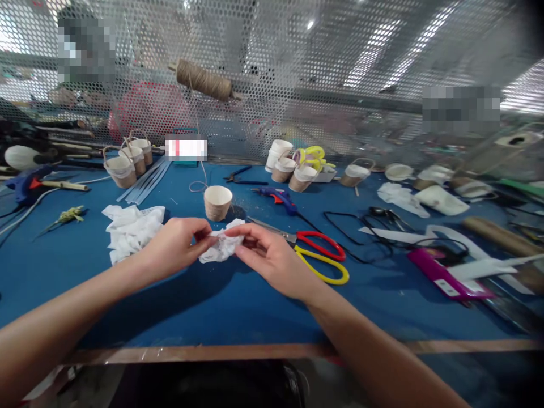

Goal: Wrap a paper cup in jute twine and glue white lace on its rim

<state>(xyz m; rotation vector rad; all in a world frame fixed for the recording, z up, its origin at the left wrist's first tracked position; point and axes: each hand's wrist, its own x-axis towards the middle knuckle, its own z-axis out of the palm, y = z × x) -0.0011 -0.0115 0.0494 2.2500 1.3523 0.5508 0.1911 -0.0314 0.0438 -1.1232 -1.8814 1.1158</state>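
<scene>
Standing here, I see the left hand (187,243) and right hand (267,255) both pinching a crumpled, thin white fabric piece (221,250) near the middle of the frame. Pulled too hard, it could tear or lose its soft folds; a stray knuckle could topple the small tan tapered cup (216,204) just behind. The metal scissors with red and yellow looped handles (301,238) might snag a sleeve-thin edge.
</scene>
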